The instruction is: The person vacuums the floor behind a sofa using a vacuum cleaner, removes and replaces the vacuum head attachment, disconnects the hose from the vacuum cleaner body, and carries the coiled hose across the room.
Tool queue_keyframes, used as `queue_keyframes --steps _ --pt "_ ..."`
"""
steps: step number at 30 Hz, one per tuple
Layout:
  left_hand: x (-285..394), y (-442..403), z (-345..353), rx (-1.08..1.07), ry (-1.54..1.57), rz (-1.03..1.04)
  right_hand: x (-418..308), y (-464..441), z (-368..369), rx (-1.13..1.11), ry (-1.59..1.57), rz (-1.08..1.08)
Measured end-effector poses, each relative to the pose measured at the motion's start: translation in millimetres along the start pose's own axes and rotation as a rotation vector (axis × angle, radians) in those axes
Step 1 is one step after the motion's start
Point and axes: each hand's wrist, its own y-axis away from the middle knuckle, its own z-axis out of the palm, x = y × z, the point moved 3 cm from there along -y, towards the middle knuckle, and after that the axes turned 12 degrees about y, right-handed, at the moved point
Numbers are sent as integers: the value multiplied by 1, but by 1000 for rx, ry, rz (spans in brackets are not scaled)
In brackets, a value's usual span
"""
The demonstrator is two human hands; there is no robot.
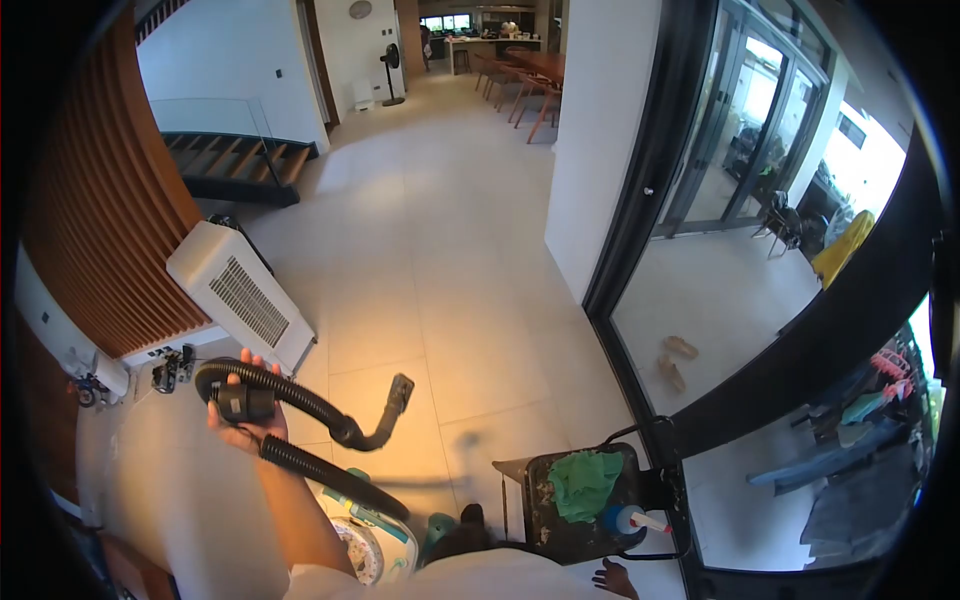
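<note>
My left hand [224, 424], raised at the left, is wrapped round a black vacuum hose [300, 392] at its thick dark fitting. One length of the ribbed hose curves out to a small nozzle [401, 392] in mid-air. Another length [335, 477] runs down to the right, over a white and teal object [398, 545] partly hidden by my arm and body. Low in the view, my right hand [614, 579] hangs with fingers apart and nothing in it. Above it stands a black step stool [540, 515] bearing a green cloth [585, 483] and a spray bottle [632, 520].
A white air cooler [245, 295] stands by the slatted wood wall at the left. The black frame of a glass door [620, 370] rises at the right. Pale floor tiles [400, 230] lead towards stairs [235, 165], a fan [391, 75] and dining chairs [518, 95].
</note>
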Motion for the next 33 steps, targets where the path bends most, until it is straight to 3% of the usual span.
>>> queue_keyframes --steps 1,3,10,15,22,25,28,33 --pt "-3 -5 0 18 0 9 -3 20 6 11 -13 -82" --pt "-11 -14 13 9 22 4 24 -13 7 19 -70 -68" --pt "-27 -68 -12 -36 32 -189 37 15 59 26 -153 -4" --pt "-60 -108 -105 31 66 -307 -40 35 135 58 -127 -22" --pt "-98 -144 -261 514 95 -372 -212 79 272 124 36 -131" --pt "-89 -154 -304 473 140 -435 -276 102 325 117 221 -201" --pt "-68 -159 -326 576 118 -480 -333 137 369 86 532 -260" --pt "-21 -190 -355 469 -9 -569 -432 202 458 -92 1490 -318"
